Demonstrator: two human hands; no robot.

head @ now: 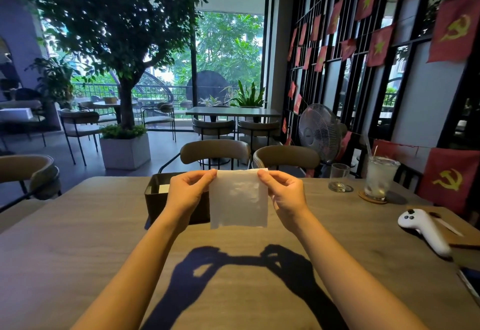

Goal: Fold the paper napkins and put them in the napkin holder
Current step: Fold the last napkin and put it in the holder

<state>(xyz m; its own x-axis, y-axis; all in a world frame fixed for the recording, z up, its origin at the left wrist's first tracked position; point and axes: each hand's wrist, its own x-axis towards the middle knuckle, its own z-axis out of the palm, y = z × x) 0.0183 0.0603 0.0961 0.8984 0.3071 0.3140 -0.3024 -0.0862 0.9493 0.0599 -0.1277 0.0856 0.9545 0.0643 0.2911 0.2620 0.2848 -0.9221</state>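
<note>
Left hand [187, 191]: bare, no ring, no glove.
Right hand [285, 192]: bare, no ring.
Forearms: uncovered, no sleeves, no watch or bracelet in view.

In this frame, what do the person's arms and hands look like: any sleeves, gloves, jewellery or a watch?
Both forearms are bare up to the bottom edge of the picture, so no sleeves show. The left hand and the right hand wear no gloves. No watch, bracelet or ring is visible on the wrists or fingers, and no markings show. Anything worn above the forearms is out of view.
</note>
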